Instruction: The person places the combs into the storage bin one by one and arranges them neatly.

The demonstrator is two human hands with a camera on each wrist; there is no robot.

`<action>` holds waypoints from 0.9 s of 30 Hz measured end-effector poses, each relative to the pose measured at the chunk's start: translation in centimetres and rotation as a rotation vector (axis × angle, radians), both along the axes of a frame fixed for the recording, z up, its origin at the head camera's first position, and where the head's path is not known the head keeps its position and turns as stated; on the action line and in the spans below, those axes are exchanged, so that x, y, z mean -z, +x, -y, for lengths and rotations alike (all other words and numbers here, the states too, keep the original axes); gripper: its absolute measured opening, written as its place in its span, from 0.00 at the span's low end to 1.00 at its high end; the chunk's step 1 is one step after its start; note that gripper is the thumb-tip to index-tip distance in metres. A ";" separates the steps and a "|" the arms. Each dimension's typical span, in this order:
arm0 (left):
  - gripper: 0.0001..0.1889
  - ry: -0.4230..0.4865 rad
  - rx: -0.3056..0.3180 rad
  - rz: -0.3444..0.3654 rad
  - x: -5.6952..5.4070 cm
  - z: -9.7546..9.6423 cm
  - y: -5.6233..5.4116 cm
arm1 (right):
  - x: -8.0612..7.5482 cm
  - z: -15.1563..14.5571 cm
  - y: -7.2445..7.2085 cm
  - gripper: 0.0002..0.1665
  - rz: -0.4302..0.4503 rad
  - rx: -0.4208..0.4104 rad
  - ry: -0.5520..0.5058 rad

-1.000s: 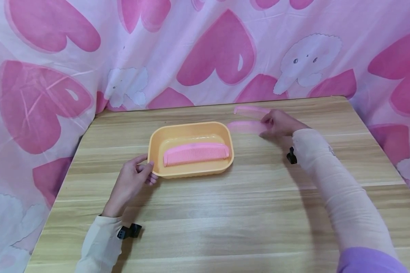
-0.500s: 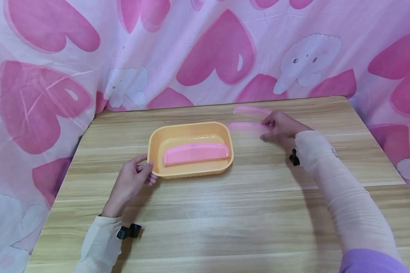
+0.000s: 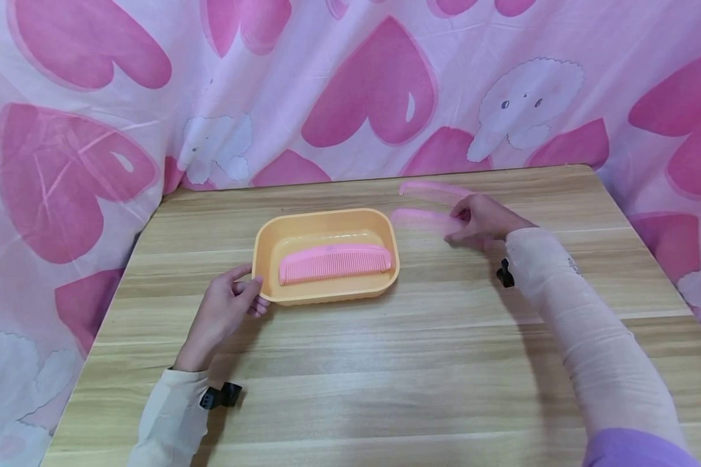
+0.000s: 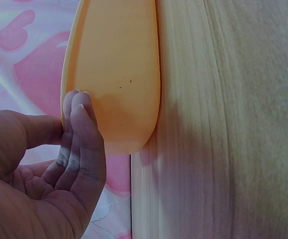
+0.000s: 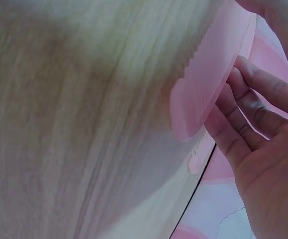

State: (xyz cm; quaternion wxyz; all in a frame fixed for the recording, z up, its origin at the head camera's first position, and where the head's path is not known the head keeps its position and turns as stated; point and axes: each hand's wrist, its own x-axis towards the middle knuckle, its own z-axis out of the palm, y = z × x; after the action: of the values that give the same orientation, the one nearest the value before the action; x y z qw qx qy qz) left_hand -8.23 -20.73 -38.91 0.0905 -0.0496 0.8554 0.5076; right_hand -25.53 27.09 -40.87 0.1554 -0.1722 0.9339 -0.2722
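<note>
My left hand (image 3: pixel 224 311) pinches the near left corner of an orange plastic tray (image 3: pixel 259 250), its fingers against the outer wall (image 4: pixel 119 59) in the left wrist view. Inside the tray lies a pink comb (image 3: pixel 335 261), teeth toward me. To the right of the tray, my right hand (image 3: pixel 483 217) holds a second pink comb (image 3: pixel 423 219) by its right end. The right wrist view shows that comb (image 5: pixel 203 94) tilted, fingers behind it. Just beyond it a third pink comb (image 3: pixel 435 190) lies on the table, its right end hidden by the hand.
The wooden table (image 3: pixel 350 376) extends in front of the tray and on both sides. A pink curtain (image 3: pixel 374 84) with hearts hangs along its back edge. Small black devices, such as the one at the left wrist (image 3: pixel 222 395), sit on both wrists.
My right hand has shifted slightly right and toward me, the second comb moving a little with it. The left hand, tray and comb inside stay put.
</note>
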 end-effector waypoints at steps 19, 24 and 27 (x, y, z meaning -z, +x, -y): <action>0.25 0.019 0.004 0.000 -0.6 0.0 0.1 | -3.4 0.4 0.7 0.27 -0.076 -0.013 -0.031; 0.24 0.023 0.005 -0.008 -0.5 0.0 0.1 | -4.6 1.0 0.9 0.29 -0.135 -0.029 -0.031; 0.24 0.024 0.005 -0.007 -0.5 0.0 0.1 | -5.3 1.4 0.9 0.26 -0.193 -0.061 -0.031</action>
State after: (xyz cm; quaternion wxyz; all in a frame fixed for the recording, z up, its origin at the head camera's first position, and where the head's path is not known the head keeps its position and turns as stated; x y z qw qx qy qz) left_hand -8.10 -20.78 -38.40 0.0894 -0.0446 0.8498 0.5176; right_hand -24.67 25.67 -35.60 0.0702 -0.2283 0.9344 -0.2641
